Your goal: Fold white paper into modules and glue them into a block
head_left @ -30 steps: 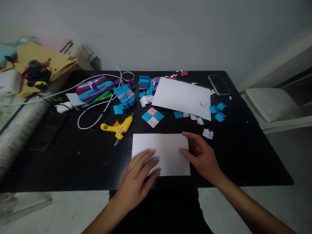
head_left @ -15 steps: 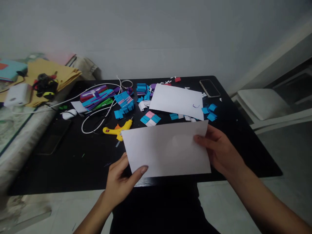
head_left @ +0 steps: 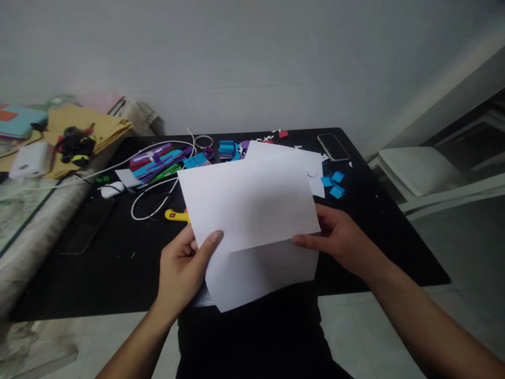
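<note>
A sheet of white paper (head_left: 252,205) is held up between both hands over the table's near edge. It shows an upper panel and a lower, greyer panel that meet along a slanting line; whether this is one folded sheet or two, I cannot tell. My left hand (head_left: 183,266) pinches its left side, thumb on the front and fingers behind. On the right side my right hand (head_left: 343,234) grips it, with the thumb at the line between the panels. Behind it lies another white sheet (head_left: 286,150). A yellow glue gun (head_left: 175,215) is mostly covered by the held paper.
Folded blue paper pieces (head_left: 335,184) and a phone (head_left: 333,147) lie to the right on the black table (head_left: 379,252). Colourful paper strips (head_left: 161,163), a white cable (head_left: 136,202) and a dark phone (head_left: 86,226) are on the left. A white chair (head_left: 418,168) stands at right.
The held paper has risen and moved slightly left, and a lower panel now shows beneath its slanting line. It now hides most of the glue gun. Both hands keep their hold.
</note>
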